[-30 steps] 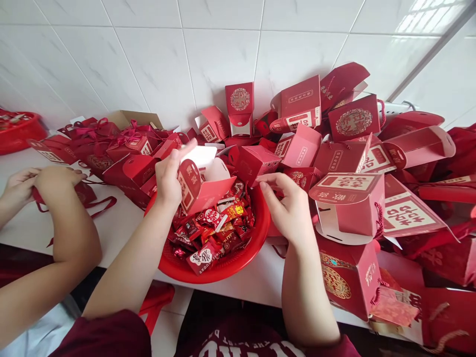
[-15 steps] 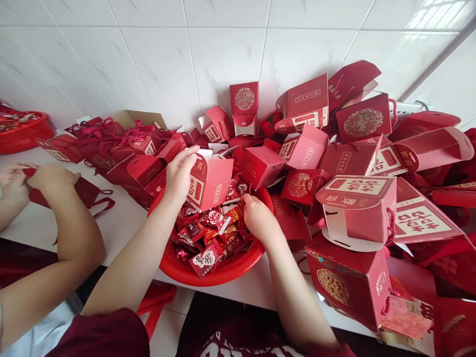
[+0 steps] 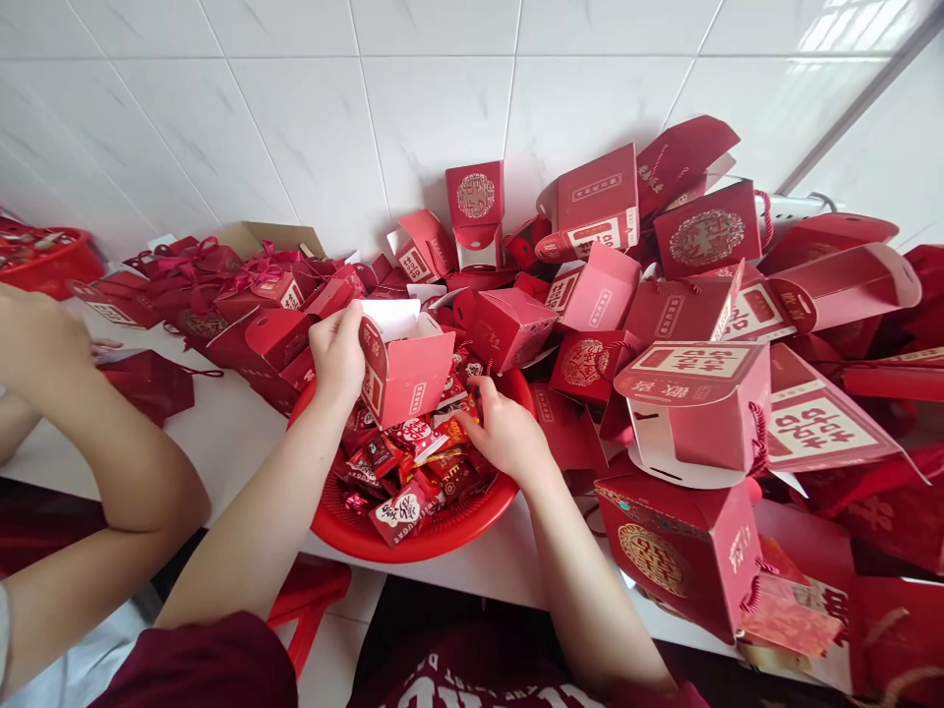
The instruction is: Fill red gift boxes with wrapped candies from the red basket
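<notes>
Now | your left hand [image 3: 339, 356] grips a red box [image 3: 414, 379], lid up, over the basin [image 3: 435, 546] | your right hand [image 3: 508, 428] reaches among its wrapped candies [image 3: 399, 511], grip impossible to tell

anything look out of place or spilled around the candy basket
The red boxes right of the red basket look untidy: jumbled together, tipped at different angles, several with flaps open. The candies lie inside the basket; no spill or obvious damage shows.
</notes>
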A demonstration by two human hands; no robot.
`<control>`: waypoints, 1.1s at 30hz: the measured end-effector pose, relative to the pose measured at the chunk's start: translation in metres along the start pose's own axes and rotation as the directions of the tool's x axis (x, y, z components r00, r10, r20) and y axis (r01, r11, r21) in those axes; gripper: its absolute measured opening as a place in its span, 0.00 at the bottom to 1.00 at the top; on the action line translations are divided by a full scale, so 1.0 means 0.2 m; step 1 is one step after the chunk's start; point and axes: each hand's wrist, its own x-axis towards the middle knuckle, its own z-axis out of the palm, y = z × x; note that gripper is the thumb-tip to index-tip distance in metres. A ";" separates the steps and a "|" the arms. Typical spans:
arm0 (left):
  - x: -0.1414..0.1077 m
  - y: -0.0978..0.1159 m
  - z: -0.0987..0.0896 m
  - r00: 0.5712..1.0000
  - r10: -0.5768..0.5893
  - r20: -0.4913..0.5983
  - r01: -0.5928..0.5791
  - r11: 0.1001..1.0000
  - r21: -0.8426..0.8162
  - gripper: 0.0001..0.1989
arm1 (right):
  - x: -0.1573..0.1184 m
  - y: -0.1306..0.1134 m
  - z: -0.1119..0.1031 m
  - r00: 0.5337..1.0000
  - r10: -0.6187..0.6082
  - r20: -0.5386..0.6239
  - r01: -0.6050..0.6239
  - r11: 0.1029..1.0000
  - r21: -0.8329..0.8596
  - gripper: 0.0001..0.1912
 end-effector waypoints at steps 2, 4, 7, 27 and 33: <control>-0.01 0.01 0.01 0.999 0.001 -0.036 -0.005 0.995 -0.096 0.17 | -0.01 0.01 0.00 1.000 -0.017 -0.010 0.018 0.998 0.062 0.27; -0.02 0.02 0.02 0.999 -0.009 -0.048 0.001 0.987 -0.160 0.12 | -0.01 0.04 0.01 0.998 -0.041 -0.058 0.051 0.980 0.192 0.27; -0.04 0.05 0.02 0.998 0.011 -0.065 -0.022 0.983 -0.180 0.10 | -0.01 0.07 0.03 0.985 -0.057 -0.162 0.116 0.917 0.382 0.26; -0.06 0.04 -0.01 0.996 0.083 0.011 -0.080 0.982 -0.169 0.10 | -0.02 0.05 0.04 0.992 -0.030 -0.126 0.052 0.984 0.171 0.05; -0.06 0.04 -0.02 0.996 0.083 0.041 -0.077 0.987 -0.138 0.11 | -0.03 0.05 0.05 0.988 -0.017 -0.151 0.045 0.983 0.180 0.05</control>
